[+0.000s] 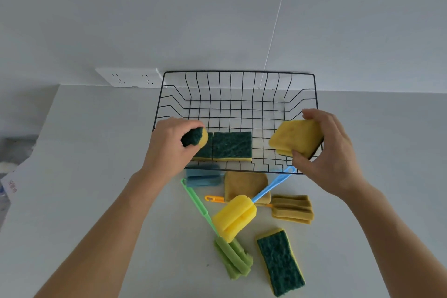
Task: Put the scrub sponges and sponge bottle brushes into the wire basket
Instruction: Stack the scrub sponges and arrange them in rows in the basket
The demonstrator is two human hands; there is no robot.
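Note:
A black wire basket stands on the white table against the wall. Two green-topped scrub sponges lie side by side on its floor at the front left. My left hand is over the basket's left front, shut on a bent green-and-yellow sponge. My right hand grips a stack of yellow sponges above the basket's right front. In front of the basket lie a yellow-headed bottle brush with a blue handle, a green brush, an orange-handled olive brush, a blue brush head, a tan sponge and a green-topped sponge.
A white power outlet plate sits on the wall behind the basket's left corner. A thin white cord runs down the wall to the table. Clutter with a white paper lies beyond the table's left edge.

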